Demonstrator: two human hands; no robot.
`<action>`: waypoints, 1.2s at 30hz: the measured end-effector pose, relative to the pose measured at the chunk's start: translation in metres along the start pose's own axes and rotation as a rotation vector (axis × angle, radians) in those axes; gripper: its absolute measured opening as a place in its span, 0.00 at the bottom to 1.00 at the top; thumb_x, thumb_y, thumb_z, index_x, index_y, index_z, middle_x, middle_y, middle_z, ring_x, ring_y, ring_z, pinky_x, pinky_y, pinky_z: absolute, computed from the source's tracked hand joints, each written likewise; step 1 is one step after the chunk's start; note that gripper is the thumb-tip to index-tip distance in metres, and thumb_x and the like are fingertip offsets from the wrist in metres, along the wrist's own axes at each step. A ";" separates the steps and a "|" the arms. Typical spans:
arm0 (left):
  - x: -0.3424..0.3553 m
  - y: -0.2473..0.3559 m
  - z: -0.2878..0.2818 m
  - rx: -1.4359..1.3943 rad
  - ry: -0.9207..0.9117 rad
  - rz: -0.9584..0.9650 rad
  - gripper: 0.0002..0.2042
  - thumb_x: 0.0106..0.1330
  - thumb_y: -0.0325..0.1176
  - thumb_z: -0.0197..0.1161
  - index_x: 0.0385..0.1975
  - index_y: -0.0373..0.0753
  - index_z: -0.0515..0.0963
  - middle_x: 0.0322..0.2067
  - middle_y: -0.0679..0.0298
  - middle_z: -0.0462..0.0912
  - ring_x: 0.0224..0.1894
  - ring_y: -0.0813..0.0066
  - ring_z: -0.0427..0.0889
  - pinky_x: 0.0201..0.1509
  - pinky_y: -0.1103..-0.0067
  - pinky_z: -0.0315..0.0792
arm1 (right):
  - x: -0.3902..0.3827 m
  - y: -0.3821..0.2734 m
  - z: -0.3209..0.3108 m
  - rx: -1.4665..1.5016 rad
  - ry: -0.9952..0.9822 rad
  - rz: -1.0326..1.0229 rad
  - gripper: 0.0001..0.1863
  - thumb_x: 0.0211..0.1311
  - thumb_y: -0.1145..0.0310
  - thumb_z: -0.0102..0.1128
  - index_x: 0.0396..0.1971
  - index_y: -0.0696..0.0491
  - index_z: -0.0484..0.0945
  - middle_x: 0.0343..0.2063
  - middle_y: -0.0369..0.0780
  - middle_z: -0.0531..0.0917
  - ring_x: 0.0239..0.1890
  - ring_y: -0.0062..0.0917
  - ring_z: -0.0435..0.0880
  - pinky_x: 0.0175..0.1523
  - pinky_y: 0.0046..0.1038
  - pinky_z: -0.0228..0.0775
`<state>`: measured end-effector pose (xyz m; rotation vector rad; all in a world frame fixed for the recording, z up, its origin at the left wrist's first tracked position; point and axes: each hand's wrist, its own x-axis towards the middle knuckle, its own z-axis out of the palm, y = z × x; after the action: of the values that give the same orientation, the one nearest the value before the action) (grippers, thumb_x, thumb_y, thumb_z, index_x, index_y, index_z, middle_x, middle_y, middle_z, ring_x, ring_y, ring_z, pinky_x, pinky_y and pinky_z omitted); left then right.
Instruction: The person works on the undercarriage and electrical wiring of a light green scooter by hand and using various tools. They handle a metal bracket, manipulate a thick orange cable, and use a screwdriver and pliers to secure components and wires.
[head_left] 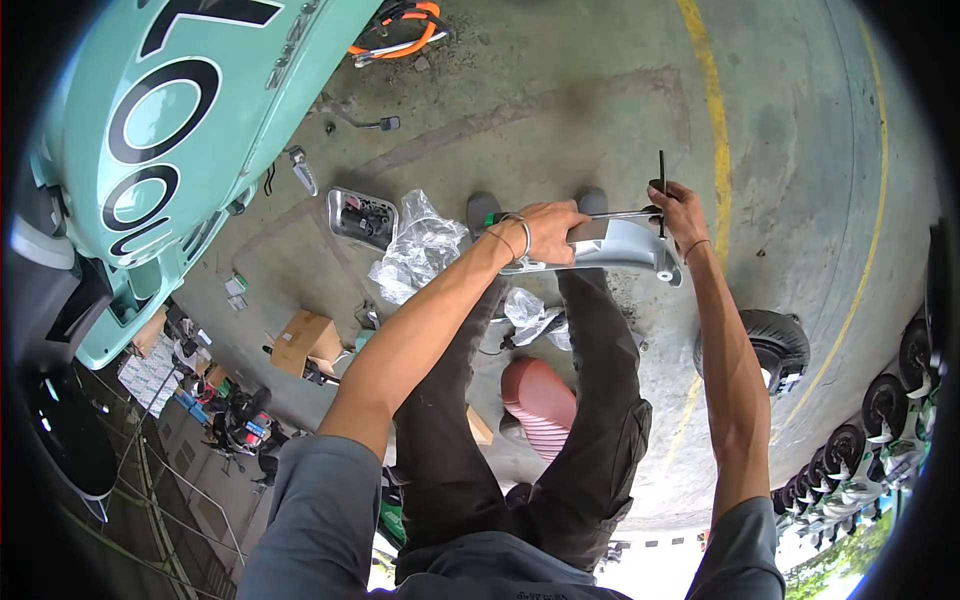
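Observation:
My left hand (548, 233) is closed on a curved silver-grey part (625, 258) held crosswise above my knees, with a bracelet on my wrist. A steel rod (625, 214) lies along the part's far side. My right hand (676, 210) is closed on a black T-handled tool (661, 165) at the part's right end, its long bar upright in the picture and crossing the rod's end. Beyond my left wrist lie a crumpled clear plastic bag (415, 255) and a metal tray of small dark pieces (361, 216).
A mint-green scooter (230, 50) fills the upper left. An orange-black cable coil (420, 28), a cardboard box (300, 345) and a pink padded piece (535, 400) lie on the concrete floor (560, 130). A loose tyre (790, 335) is right. Scooters (845, 450) line the far right.

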<state>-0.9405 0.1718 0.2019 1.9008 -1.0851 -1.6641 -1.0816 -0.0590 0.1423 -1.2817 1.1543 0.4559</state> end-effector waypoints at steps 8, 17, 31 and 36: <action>0.141 -0.063 -0.006 0.102 -0.103 0.007 0.28 0.45 0.38 0.70 0.50 0.37 0.80 0.41 0.48 0.85 0.45 0.52 0.83 0.48 0.65 0.76 | 0.125 0.048 -0.030 0.035 0.182 -0.121 0.20 0.62 0.65 0.64 0.49 0.63 0.80 0.36 0.42 0.84 0.32 0.22 0.83 0.33 0.24 0.78; 0.218 -0.124 -0.047 0.267 -0.149 0.088 0.29 0.46 0.40 0.72 0.53 0.40 0.79 0.48 0.57 0.75 0.55 0.57 0.75 0.55 0.64 0.72 | 0.238 0.024 -0.033 -0.245 0.365 -0.376 0.22 0.59 0.66 0.66 0.52 0.62 0.79 0.38 0.44 0.86 0.32 0.26 0.86 0.32 0.28 0.83; 0.204 -0.138 -0.069 -0.151 -0.300 -0.030 0.32 0.47 0.38 0.74 0.55 0.34 0.75 0.49 0.52 0.80 0.51 0.59 0.79 0.51 0.68 0.74 | 0.183 0.014 -0.022 -0.443 0.235 -0.489 0.27 0.66 0.49 0.57 0.53 0.57 0.79 0.45 0.46 0.85 0.48 0.37 0.83 0.55 0.33 0.72; 0.201 -0.148 -0.068 -0.459 -0.304 -0.080 0.30 0.50 0.40 0.73 0.52 0.32 0.75 0.47 0.53 0.80 0.49 0.62 0.81 0.52 0.69 0.75 | 0.130 0.040 0.013 0.710 -0.422 -0.537 0.43 0.67 0.42 0.54 0.72 0.52 0.52 0.67 0.42 0.65 0.68 0.34 0.64 0.67 0.41 0.61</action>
<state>-0.8335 0.0984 -0.0218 1.4468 -0.6504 -2.0809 -1.0551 -0.0764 0.0090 -0.7630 0.4975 -0.0931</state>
